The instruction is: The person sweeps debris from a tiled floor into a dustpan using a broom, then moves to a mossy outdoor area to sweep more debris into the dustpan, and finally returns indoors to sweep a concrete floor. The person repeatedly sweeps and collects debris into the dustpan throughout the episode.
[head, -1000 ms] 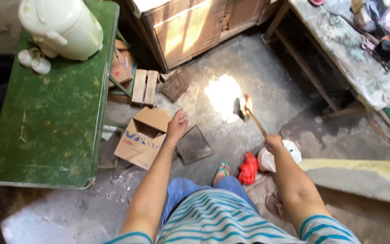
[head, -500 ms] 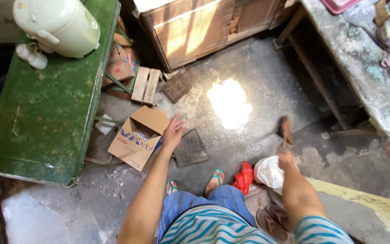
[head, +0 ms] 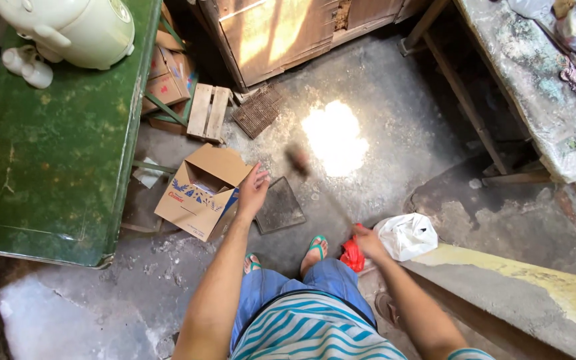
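Head view showed the right hand (head: 368, 239) clenched around a thin wooden-handled brush (head: 321, 188), its long axis slanting far-left over the concrete floor (head: 381, 120); the left hand (head: 253, 190) hung spread beside the open cardboard box (head: 198, 193).

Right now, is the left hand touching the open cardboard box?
Cannot tell. In the head view the left hand overlaps the flap edge of the cardboard box, but the downward view shows neither contact nor gap plainly.
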